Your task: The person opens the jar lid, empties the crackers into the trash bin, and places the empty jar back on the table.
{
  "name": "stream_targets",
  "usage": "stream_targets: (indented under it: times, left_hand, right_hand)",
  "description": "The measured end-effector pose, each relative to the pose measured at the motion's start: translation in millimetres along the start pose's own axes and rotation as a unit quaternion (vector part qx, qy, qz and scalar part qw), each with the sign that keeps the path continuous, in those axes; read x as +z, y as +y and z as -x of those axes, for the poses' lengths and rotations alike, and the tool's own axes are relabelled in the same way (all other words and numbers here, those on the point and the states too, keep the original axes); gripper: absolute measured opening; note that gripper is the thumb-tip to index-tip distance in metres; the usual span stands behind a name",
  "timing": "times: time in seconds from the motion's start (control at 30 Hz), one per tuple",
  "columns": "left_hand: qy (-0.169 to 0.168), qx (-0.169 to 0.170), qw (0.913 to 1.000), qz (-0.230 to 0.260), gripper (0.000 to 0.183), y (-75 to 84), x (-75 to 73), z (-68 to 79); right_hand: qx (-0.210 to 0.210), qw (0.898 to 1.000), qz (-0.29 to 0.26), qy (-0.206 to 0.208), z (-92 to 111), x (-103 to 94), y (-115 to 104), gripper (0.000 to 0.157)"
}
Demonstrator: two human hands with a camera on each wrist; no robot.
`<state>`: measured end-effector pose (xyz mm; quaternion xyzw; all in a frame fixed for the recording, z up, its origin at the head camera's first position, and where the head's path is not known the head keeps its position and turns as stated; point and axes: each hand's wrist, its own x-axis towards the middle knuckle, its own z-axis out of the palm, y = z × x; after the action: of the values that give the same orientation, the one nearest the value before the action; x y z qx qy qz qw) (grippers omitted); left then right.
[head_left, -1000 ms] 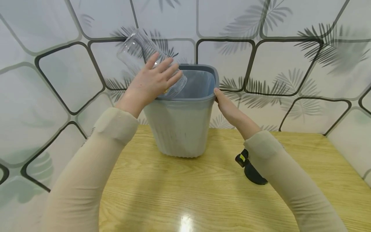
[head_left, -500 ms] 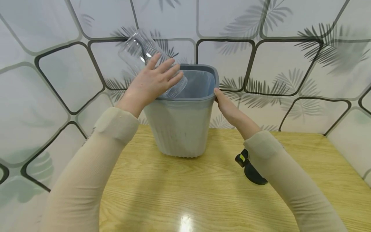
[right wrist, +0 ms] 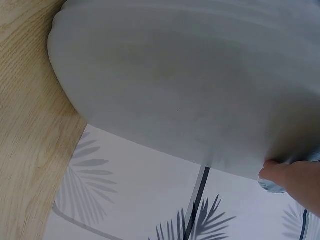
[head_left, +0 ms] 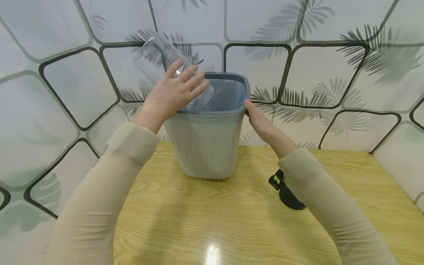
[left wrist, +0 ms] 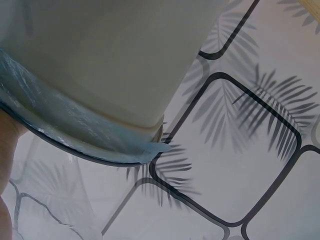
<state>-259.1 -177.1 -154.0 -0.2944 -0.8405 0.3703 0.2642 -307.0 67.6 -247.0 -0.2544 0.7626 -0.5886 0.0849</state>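
A clear jar (head_left: pixel 157 55) is tilted with its lower end over the mouth of a grey trash bin (head_left: pixel 208 143). My left hand (head_left: pixel 172 92) grips the jar from above, fingers spread across its side. In the left wrist view only the edge of that hand (left wrist: pixel 5 170) shows beside the bin's rim, with part of the see-through jar (left wrist: pixel 60 195) below it. My right hand (head_left: pixel 263 123) holds the bin's right rim, thumb at the top edge. Its fingers (right wrist: pixel 282 172) show against the bin's outer wall in the right wrist view. A thin liner (left wrist: pixel 85 130) folds over the rim.
The bin stands upright on a wood-grain table (head_left: pixel 198 221), close to the patterned wall (head_left: pixel 321 77). A black object with a yellow-green mark (head_left: pixel 288 195) lies on the table, partly behind my right forearm.
The jar rocks slightly in my left hand and stays tilted. A small yellow spot near its lower end, seen a second ago, no longer shows. My right hand and the bin stay put.
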Motion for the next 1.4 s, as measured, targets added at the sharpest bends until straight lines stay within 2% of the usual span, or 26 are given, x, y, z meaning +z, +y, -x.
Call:
stream_targets:
  times: [0.23,0.47,0.67,0.73,0.87,0.9,0.97,1.1,1.2,1.3,1.4]
  left_hand:
    - [0.012,-0.034,0.9992,0.018,0.065,0.5,1.0,1.5]
    - [0.023,-0.075,0.9962,0.038,0.064,0.8,1.7,2.2]
    - [0.056,-0.122,0.9883,0.073,0.052,0.3,4.6,5.7]
    - [0.060,-0.142,0.9843,0.087,0.056,-0.2,5.5,7.7]
    - [0.054,-0.188,0.9747,0.109,0.080,-1.1,6.3,13.1]
    - [0.053,-0.201,0.9712,0.116,0.083,-1.3,6.2,14.9]
    - [0.074,-0.235,0.9602,0.132,0.084,-1.5,6.7,18.9]
    - [0.138,-0.310,0.9250,0.171,0.085,-2.2,7.9,30.3]
    - [0.184,-0.344,0.9014,0.188,0.085,-2.3,10.1,40.8]
    - [0.208,-0.355,0.8898,0.197,0.087,-1.4,12.8,50.4]
    - [0.210,-0.371,0.8793,0.212,0.090,0.4,15.2,59.0]
  right_hand:
    - [0.000,1.000,-0.002,-0.001,1,0.7,-1,0.062]
    - [0.007,1.000,-0.004,0.007,2,1.3,-3,0.062]
    - [0.007,1.000,-0.005,0.011,2,2.0,-5,0.062]
    - [0.005,1.000,-0.003,0.009,3,1.7,-4,0.062]
    - [0.006,1.000,0.003,0.006,3,1.4,-4,0.062]
    - [0.008,1.000,0.005,0.005,3,1.2,-4,0.062]
    - [0.010,1.000,0.008,0.005,2,1.0,-3,0.062]
    - [0.010,1.000,0.012,0.010,1,0.2,-2,0.062]
    - [0.007,1.000,0.010,0.015,1,0.7,-2,0.061]
    - [0.006,1.000,0.009,0.016,1,1.0,-2,0.061]
    - [0.004,1.000,0.007,0.015,1,1.7,-3,0.061]
